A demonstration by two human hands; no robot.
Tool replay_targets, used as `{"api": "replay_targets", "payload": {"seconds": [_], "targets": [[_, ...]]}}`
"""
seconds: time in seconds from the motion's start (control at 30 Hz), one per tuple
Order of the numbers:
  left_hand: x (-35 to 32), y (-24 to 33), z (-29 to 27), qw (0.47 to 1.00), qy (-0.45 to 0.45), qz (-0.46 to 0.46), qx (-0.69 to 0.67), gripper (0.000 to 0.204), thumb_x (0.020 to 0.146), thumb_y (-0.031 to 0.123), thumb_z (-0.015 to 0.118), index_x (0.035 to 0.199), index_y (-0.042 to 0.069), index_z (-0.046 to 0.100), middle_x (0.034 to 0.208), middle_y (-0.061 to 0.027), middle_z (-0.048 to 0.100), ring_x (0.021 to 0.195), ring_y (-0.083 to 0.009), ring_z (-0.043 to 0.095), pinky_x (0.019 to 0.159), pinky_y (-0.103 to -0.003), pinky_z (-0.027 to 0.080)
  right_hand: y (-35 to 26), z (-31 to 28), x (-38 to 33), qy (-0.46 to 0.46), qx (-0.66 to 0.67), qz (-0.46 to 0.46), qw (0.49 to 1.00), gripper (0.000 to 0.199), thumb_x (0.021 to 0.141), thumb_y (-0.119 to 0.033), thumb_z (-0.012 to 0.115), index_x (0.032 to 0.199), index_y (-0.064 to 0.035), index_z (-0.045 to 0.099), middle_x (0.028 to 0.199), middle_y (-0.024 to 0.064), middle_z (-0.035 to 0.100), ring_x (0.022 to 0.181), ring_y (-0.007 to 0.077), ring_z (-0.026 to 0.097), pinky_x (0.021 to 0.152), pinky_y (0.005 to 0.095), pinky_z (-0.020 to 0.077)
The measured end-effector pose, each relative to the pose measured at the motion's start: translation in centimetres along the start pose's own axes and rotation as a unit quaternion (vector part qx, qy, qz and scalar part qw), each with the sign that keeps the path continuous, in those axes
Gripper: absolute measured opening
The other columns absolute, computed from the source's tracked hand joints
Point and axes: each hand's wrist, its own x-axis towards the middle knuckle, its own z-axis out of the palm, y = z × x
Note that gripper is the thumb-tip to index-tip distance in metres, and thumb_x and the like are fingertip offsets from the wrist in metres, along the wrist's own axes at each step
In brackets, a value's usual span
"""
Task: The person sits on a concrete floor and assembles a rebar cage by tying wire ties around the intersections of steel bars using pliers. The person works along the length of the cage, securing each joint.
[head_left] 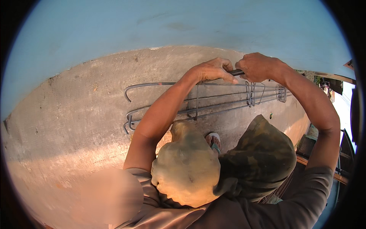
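Observation:
Both my hands meet over a steel rebar frame [223, 100] lying on the concrete. My right hand [258, 68] is a fist wrapped round a short dark rod [237, 72], perhaps a tool handle; its far part is hidden in the palm. The rod's other end lies between the curled thumb and fingers of my left hand [217, 70]. The frame's long bars run left to right, with hooked ends [129, 93] at the left. Thin bent stirrups [250, 93] stand round the bars just below my right hand, and more hang farther right.
Rough concrete [76, 114] stretches under the frame, meeting a blue painted surface [183, 23] along its far side. My bent knees [187, 164] and a sandalled foot [214, 140] are close to the frame's near side. Assorted dark objects [345, 152] stand at the right edge.

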Motion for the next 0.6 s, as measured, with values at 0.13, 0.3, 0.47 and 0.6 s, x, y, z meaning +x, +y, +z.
{"api": "replay_targets", "payload": {"seconds": [0.13, 0.3, 0.47, 0.6], "targets": [[-2.7, 1.5, 0.0, 0.991, 0.131, 0.031, 0.024, 0.074, 0.065, 0.052, 0.085, 0.117, 0.005, 0.064, 0.106, -0.0175, 0.068, 0.111, -0.0313, 0.062, 0.097, -0.047, 0.048, 3.7, 3.2, -2.6, -0.303, 0.455, 0.099, 0.832, 0.025, 0.095, -0.020, 0.058, 0.090, 0.0035, 0.063, 0.071, 0.0111, 0.067, 0.066, 0.0204, 0.069, 0.058, 0.0346, 0.0542], [-5.4, 5.5, -2.6, 0.996, 0.062, -0.001, 0.063, 0.066, 0.074, 0.049, 0.080, 0.118, 0.004, 0.064, 0.107, -0.0171, 0.068, 0.107, -0.0308, 0.064, 0.095, -0.046, 0.050, 2.3, 14.1, -9.4, -0.025, 0.549, 0.183, 0.815, 0.026, 0.096, -0.022, 0.057, 0.086, 0.0006, 0.063, 0.070, 0.0080, 0.064, 0.060, 0.0165, 0.064, 0.054, 0.0328, 0.0515], [-4.1, 10.0, -2.9, 0.985, -0.008, -0.014, 0.173, 0.061, 0.082, 0.047, 0.075, 0.117, -0.002, 0.062, 0.109, -0.0187, 0.068, 0.101, -0.0311, 0.066, 0.091, -0.043, 0.052, -2.2, 18.5, -12.0, 0.198, 0.628, 0.168, 0.733, 0.019, 0.094, -0.017, 0.059, 0.089, 0.0010, 0.063, 0.069, 0.0005, 0.054, 0.068, 0.0101, 0.052, 0.062, 0.0303, 0.0431], [-1.0, 10.8, -0.4, 0.990, -0.022, -0.030, 0.136, 0.059, 0.087, 0.043, 0.071, 0.120, -0.005, 0.061, 0.106, -0.0216, 0.068, 0.097, -0.0288, 0.069, 0.084, -0.039, 0.056, -3.3, 19.5, -10.4, 0.293, 0.680, 0.132, 0.659, 0.022, 0.094, -0.020, 0.061, 0.099, 0.0014, 0.063, 0.075, 0.0012, 0.056, 0.073, 0.0110, 0.053, 0.066, 0.0300, 0.0446]]}}
